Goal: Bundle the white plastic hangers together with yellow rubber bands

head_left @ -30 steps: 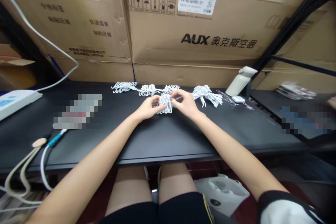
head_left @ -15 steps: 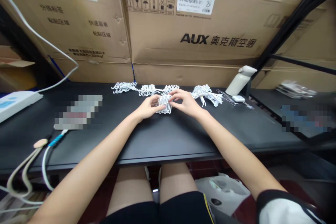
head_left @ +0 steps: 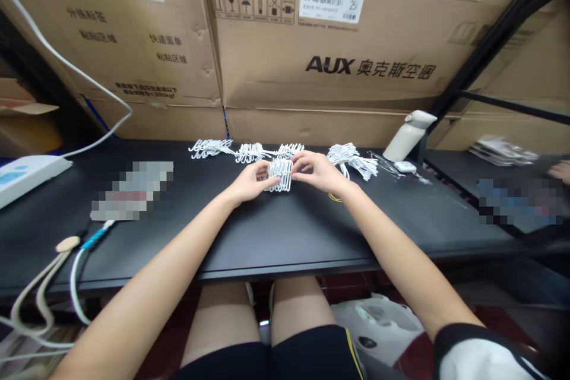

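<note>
My left hand is closed around a small bundle of white wire hooks, held just above the black table. Thumb and fingers grip the bundle from its left side. My right hand is at the bundle's right end, fingers bent and thumb close to the fingertips, pinching at the edge of the hooks. Behind the hands lie more bunches of white hooks, and another loose bunch is to the right. A thin yellow loop shows below my right wrist.
A white bottle and a small white case stand at the back right. On the left are a blurred-out flat object, cables and a white power strip. Large cartons line the back. Another person's hand shows far right.
My right hand has shifted slightly right, uncovering more of the hook bundle. The yellow loop now shows below my right wrist. Another person's hand has appeared at the right edge.
</note>
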`<action>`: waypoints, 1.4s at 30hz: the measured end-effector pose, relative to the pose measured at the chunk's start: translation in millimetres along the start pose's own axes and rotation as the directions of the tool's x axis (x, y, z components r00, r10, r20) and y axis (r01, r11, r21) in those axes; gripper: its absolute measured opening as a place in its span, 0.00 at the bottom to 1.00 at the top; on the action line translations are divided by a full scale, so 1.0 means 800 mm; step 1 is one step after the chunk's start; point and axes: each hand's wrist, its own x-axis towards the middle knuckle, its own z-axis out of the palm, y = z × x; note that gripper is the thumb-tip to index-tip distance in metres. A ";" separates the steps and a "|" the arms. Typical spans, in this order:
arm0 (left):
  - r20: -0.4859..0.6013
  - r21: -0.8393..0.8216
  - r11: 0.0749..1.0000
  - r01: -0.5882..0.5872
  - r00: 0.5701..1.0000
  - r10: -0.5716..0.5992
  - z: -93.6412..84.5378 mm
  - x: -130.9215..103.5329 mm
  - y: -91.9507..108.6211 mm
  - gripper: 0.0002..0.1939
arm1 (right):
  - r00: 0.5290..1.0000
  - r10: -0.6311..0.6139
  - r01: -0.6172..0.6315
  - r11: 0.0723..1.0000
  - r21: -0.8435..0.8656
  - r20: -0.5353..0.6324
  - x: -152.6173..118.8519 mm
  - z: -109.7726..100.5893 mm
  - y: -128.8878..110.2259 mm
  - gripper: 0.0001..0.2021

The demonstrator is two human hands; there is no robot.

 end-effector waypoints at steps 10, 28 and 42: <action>-0.011 0.021 1.000 0.002 1.000 -0.001 0.003 -0.001 0.002 0.24 | 0.995 -0.096 0.098 0.994 -0.052 0.023 -0.001 -0.005 0.002 0.03; 0.053 0.118 0.989 -0.089 0.995 0.083 -0.001 -0.002 -0.001 0.20 | 0.991 0.037 -0.058 0.985 0.162 0.130 -0.001 0.005 -0.003 0.09; 0.075 0.176 0.975 -0.132 0.990 0.120 0.005 -0.007 0.007 0.24 | 0.934 0.242 -0.173 0.950 0.260 -0.264 0.008 0.019 0.007 0.19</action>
